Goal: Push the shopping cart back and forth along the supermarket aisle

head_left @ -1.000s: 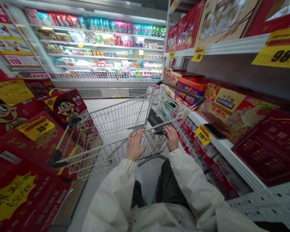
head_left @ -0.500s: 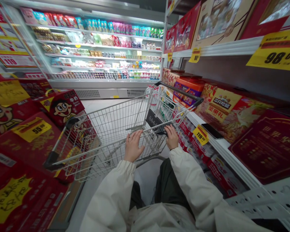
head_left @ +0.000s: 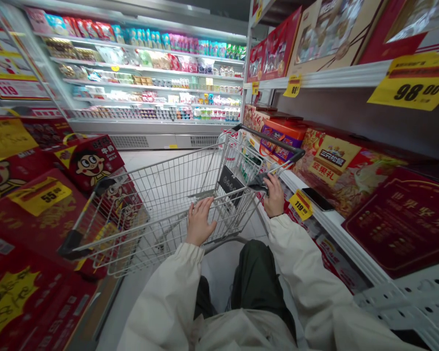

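Cart point(head_left: 168, 220): 12 o'clock, standing beside shelf point(head_left: 354, 258) | left hand point(head_left: 200, 222): 11 o'clock, resting on near rim, grip unclear | right hand point(head_left: 274, 196): 1 o'clock, touching dark flap point(head_left: 257, 182), grip unclear | step: apparently handling cart; steering calls for firm holding

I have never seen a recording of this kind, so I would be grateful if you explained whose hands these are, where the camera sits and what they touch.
There is no machine here: a person works bare-handed, and one camera worn on the head looks forward and down. The left hand rests on the near rail of a wire shopping cart. The right hand has its fingers on a dark grey item, too unclear to name. On the shelf at the right lie a flat, dark, phone-like object and colourful boxes.
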A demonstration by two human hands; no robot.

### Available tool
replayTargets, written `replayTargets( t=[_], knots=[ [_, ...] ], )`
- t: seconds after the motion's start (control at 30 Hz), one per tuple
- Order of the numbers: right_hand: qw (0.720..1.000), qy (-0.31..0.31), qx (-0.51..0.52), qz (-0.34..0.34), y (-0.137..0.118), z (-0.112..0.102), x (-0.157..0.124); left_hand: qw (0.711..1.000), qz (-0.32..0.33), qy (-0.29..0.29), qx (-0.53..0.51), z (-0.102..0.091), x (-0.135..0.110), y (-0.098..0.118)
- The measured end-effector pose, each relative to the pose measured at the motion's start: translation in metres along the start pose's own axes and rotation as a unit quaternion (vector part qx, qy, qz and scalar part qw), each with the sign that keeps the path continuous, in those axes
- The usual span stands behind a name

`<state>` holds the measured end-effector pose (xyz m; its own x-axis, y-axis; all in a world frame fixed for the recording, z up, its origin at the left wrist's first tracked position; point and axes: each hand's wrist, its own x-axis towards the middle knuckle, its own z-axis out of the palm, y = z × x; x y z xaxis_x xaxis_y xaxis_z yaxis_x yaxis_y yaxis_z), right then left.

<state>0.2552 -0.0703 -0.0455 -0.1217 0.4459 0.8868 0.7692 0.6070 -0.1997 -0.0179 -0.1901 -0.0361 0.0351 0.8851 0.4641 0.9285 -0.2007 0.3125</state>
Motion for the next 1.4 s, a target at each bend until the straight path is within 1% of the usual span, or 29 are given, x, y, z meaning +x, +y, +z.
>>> replayTargets(
  t=[0.1,0.2,0.3,0.4,0.43,0.5,0.57,0.63,0.73,0.8,0.87,0.93,1.0,1.07,1.13,1.2,1.23,1.3,1.37,1.4],
  knots=[
    [0.999,-0.023,-0.024,-0.011,-0.003,0.011,0.011,1.0,-0.004,-0.001,0.0,0.001,0.0,0.0],
    [0.999,-0.037,-0.035,-0.012,-0.011,0.027,0.008,1.0,-0.003,0.0,0.002,0.003,0.0,0.001],
    [0.999,-0.029,-0.031,0.013,-0.02,0.042,0.001,1.0,-0.005,0.004,0.001,0.005,0.001,0.003],
    [0.999,-0.014,-0.022,0.034,-0.032,0.05,-0.002,1.0,-0.011,0.008,-0.001,0.006,0.003,0.006],
    [0.999,-0.019,-0.018,0.027,-0.037,0.051,-0.002,1.0,-0.011,0.009,-0.002,0.007,0.003,0.006],
    [0.999,-0.052,-0.009,-0.013,-0.042,0.051,0.0,1.0,-0.011,0.008,-0.003,0.007,0.004,0.006],
    [0.993,-0.099,-0.003,-0.07,-0.039,0.046,0.003,1.0,-0.006,0.004,-0.003,0.006,0.004,0.004],
    [0.988,-0.118,-0.006,-0.099,-0.027,0.04,0.007,1.0,0.001,-0.002,-0.002,0.005,0.004,0.003],
    [0.993,-0.094,-0.009,-0.076,-0.007,0.036,0.012,1.0,0.004,-0.011,-0.001,0.003,0.003,0.003],
    [0.997,-0.068,-0.005,-0.046,-0.006,0.04,0.011,1.0,0.001,-0.013,0.0,0.003,0.004,0.005],
    [0.998,-0.052,0.001,-0.021,-0.017,0.046,0.007,1.0,-0.003,-0.01,0.003,0.005,0.004,0.009],
    [0.998,-0.058,0.009,-0.017,-0.037,0.053,0.002,1.0,-0.006,-0.006,0.009,0.007,0.006,0.013],
    [0.995,-0.085,0.017,-0.041,-0.055,0.057,-0.004,1.0,-0.005,-0.006,0.015,0.01,0.008,0.016],
    [0.99,-0.117,0.023,-0.078,-0.06,0.058,-0.006,1.0,0.001,-0.011,0.016,0.01,0.01,0.015],
    [0.983,-0.143,0.029,-0.108,-0.051,0.056,-0.004,1.0,0.015,-0.024,0.011,0.009,0.01,0.009],
    [0.981,-0.155,0.031,-0.116,-0.031,0.053,0.0,0.999,0.019,-0.036,0.012,0.004,0.007,-0.001],
    [0.982,-0.153,0.027,-0.106,-0.019,0.051,0.003,0.999,0.013,-0.036,0.02,0.0,0.004,-0.008],
    [0.987,-0.139,0.019,-0.083,0.0,0.049,0.008,0.998,-0.02,-0.023,0.05,-0.008,-0.004,-0.021],
    [0.99,-0.127,0.011,-0.06,0.007,0.05,0.01,0.995,-0.053,-0.01,0.083,-0.014,-0.013,-0.032],
    [0.991,-0.125,0.005,-0.05,0.005,0.052,0.01,0.994,-0.06,-0.008,0.095,-0.016,-0.017,-0.034]
  ],
)
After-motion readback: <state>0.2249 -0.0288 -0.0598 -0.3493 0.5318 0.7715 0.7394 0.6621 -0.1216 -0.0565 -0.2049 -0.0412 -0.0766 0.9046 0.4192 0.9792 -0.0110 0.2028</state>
